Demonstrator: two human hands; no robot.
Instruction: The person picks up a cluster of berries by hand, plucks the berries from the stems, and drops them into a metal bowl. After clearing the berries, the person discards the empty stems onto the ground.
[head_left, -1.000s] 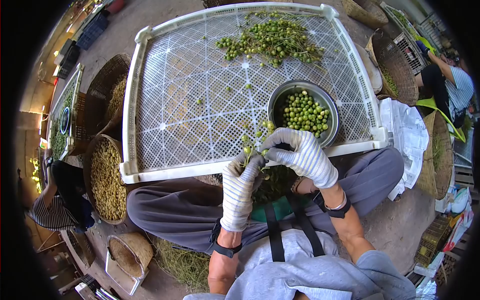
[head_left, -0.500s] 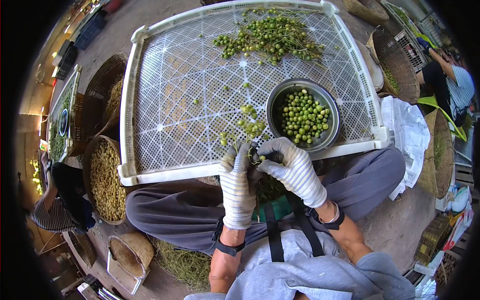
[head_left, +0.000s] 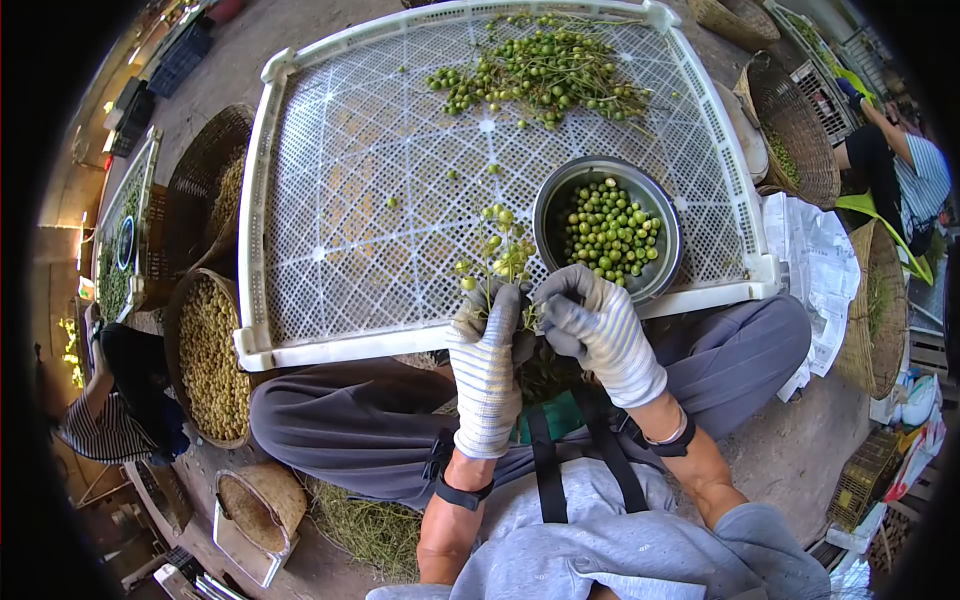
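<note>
My left hand (head_left: 487, 365), in a striped glove with grey fingertips, is closed around a thin stem sprig with small green berries (head_left: 503, 250). The sprig stands up over the near edge of the white mesh tray (head_left: 350, 355). Just right of it, my right hand (head_left: 603, 330), gloved the same way, has its fingers bent together beside the stems; whatever they hold is hidden. A metal bowl (head_left: 543, 225) with many loose green berries (head_left: 610, 230) sits on the tray beyond my right hand. A heap of berry stems (head_left: 560, 75) lies at the tray's far side.
Wicker baskets (head_left: 180, 330) stand on the left, one full of tan berries (head_left: 212, 370). More baskets (head_left: 875, 310) and newspaper (head_left: 815, 260) are on the right. Cut stems (head_left: 365, 525) lie on the floor. A person (head_left: 920, 180) sits at the far right, another person (head_left: 105, 400) at the left.
My right hand has shifted slightly right and its fingers have changed their bend. The sprig has turned a little, and my left hand has moved slightly right with it.
</note>
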